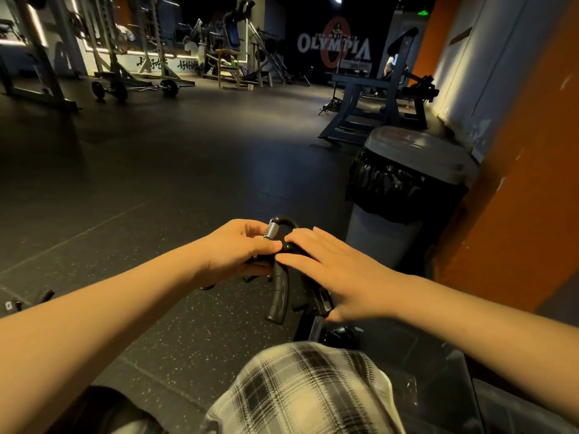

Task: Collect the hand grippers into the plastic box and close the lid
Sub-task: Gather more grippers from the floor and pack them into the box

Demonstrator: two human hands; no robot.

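Head view, largest thing first: what fills it? asks one.

Dark speckled rubber floor, answers the other, running back to grey steel gym racks in dim light. Down the right side stands a tall orange wall panel.

And beside that panel?

A round grey bin with a flat lid and a black bag liner bunched round its rim, just beside the orange panel. Behind it sits a grey steel bench frame.

Nearer the person?

A black-and-white plaid cloth over a knee at bottom centre. Above it two bare forearms reach in from the lower corners, and the hands meet in the middle, both on one thing.

Which is?

A black hand gripper, held in the air over the floor, ahead of the knee and left of the bin's base. Its looped top points away and one ribbed handle hangs toward the person.

How do the hands sit on it?

The left hand curls round the upper part, thumb lying by the bare metal coil spring. The right hand lays its fingers straight across the other side, the second handle running under its palm. Whether its thumb hooks beneath, I cannot tell.

Anything smaller?

A small black piece with a glint of metal, just below the right hand and too dim to name.
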